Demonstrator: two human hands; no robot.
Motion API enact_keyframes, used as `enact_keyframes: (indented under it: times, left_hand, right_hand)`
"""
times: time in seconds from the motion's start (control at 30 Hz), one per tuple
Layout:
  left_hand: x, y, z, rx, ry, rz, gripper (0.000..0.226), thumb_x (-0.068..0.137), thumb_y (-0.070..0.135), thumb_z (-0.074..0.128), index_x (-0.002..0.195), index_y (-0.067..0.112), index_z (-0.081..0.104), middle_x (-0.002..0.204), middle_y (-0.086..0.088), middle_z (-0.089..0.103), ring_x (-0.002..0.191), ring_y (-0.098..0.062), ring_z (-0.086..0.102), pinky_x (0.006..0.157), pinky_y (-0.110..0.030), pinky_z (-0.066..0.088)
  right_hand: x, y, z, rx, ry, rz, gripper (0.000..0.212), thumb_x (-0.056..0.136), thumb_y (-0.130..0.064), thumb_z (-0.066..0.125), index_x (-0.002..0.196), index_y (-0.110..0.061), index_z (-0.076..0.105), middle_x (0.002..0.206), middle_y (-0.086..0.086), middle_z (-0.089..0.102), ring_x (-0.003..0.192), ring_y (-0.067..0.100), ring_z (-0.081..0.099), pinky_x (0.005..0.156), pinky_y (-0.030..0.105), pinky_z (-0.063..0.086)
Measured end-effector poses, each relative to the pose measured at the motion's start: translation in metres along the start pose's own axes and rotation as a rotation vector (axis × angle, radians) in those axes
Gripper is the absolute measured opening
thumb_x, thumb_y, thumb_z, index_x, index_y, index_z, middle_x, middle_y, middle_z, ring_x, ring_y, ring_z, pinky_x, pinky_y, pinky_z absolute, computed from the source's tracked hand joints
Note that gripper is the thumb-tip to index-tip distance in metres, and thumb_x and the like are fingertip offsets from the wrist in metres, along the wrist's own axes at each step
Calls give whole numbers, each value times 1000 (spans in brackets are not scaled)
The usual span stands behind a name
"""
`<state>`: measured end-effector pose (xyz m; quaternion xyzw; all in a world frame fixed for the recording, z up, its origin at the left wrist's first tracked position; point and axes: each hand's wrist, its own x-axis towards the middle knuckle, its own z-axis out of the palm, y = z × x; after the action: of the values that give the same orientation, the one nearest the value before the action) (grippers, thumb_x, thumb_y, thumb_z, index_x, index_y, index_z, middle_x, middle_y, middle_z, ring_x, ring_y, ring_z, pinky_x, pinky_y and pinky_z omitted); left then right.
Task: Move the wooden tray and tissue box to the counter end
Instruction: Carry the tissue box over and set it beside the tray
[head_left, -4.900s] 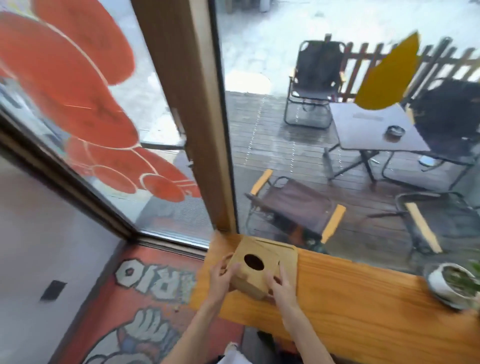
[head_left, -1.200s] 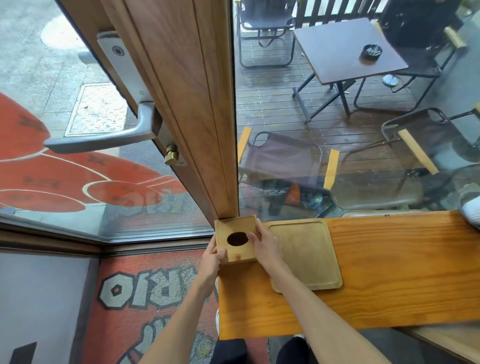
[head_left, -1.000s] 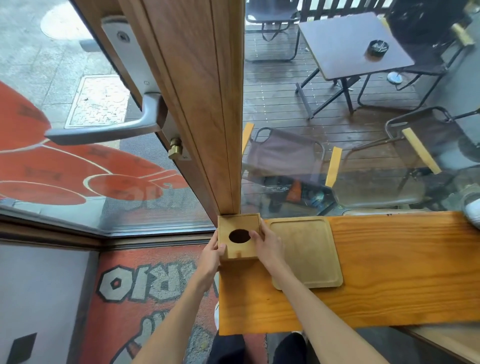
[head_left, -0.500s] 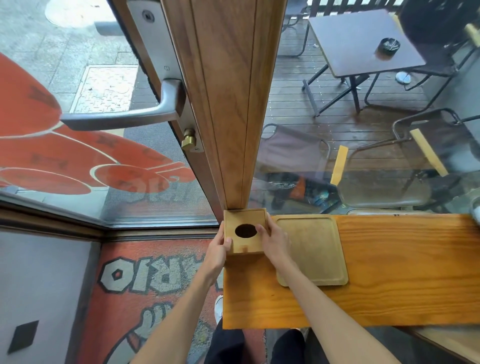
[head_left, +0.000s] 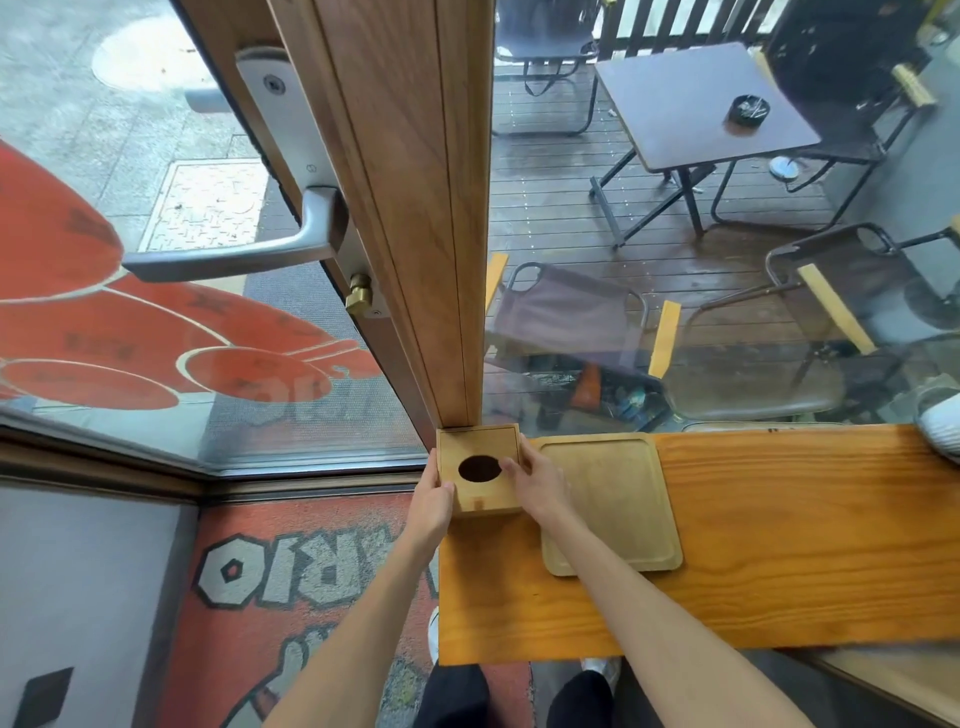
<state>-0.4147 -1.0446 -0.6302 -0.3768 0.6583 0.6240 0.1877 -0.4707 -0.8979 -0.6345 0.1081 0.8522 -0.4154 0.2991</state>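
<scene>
Both hands, left hand (head_left: 434, 501) and right hand (head_left: 535, 486), stay clamped on the tissue box (head_left: 480, 470), now beside the wooden tray (head_left: 610, 501).

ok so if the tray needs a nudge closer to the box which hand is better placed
Probably the right hand. It rests on the tissue box side facing the wooden tray, right over the tray's near edge. The left hand is on the box's far side, at the counter end.

**Box in the corner, tray beside it**

The box (head_left: 479, 470) sits on the counter (head_left: 779, 561) at its far left corner, against the door post (head_left: 415, 208). The tray (head_left: 608, 501) lies just right of it. The left hand (head_left: 431, 506) is at the box's left side, the right hand (head_left: 535, 486) at its right, over the tray's edge.
</scene>
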Motion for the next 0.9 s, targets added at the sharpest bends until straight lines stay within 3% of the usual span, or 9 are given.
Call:
enact_keyframes:
  times: [0.1,0.2,0.3,0.43,0.53,0.63,0.73,0.83,0.9]
  left_hand:
    - [-8,5,3,4,53,49,74,101,14,43,161,34,4,163,-4,33,141,-34,42,114,-49,38]
    - [-14,2,1,15,109,75,78,101,23,56,162,27,8,167,0,21,152,-27,27,120,-45,28]
    - [-19,-6,1,52,61,104,64,101,18,55,159,23,26,158,-1,43,144,-24,40,115,-40,38]
    - [-20,-7,4,46,30,121,61,98,2,55,152,24,36,140,3,55,130,-16,50,104,-29,41]
    - [-17,-7,5,81,28,111,67,98,3,54,157,23,28,153,0,47,139,-18,43,118,-41,35]
    - [-19,-9,6,112,23,138,72,100,6,51,161,23,15,165,1,30,151,-22,28,124,-49,26]
    - [-19,-10,7,91,30,147,73,100,6,51,161,24,16,164,4,30,151,-21,29,124,-47,26]
    - [-16,-7,4,60,19,98,72,99,6,54,159,27,22,158,1,42,145,-22,39,121,-46,33]
    - [-16,-6,0,19,-22,89,67,99,10,57,156,29,30,147,-2,56,130,-17,57,112,-41,44]
  right_hand:
    - [-2,2,-5,174,-4,22,63,101,-40,52,158,-24,28,156,6,46,144,26,42,113,42,40]
    - [-13,13,-13,376,9,86,63,100,-45,53,155,-24,33,157,6,44,143,27,42,108,40,42]
    - [-25,23,-12,512,-89,231,61,98,-53,49,152,-27,40,159,2,41,146,34,38,111,55,40]
    - [-27,25,-16,433,-148,207,65,99,-57,45,150,-18,44,155,4,47,144,32,42,116,50,38]
    - [-17,38,-47,348,157,103,52,102,-43,49,144,-13,51,148,8,55,137,25,51,113,41,41]
    - [1,67,-100,202,357,206,58,99,-45,53,151,-22,42,153,8,48,138,30,48,113,50,41]
    - [15,99,-137,15,266,388,74,95,-60,51,157,-29,28,161,15,28,147,40,28,114,56,31]
    - [26,111,-147,-2,183,446,75,92,-68,47,156,-33,31,159,16,20,145,44,20,117,55,26]
    - [31,109,-146,-6,147,441,72,92,-72,41,154,-37,35,159,17,20,145,44,21,119,54,23]
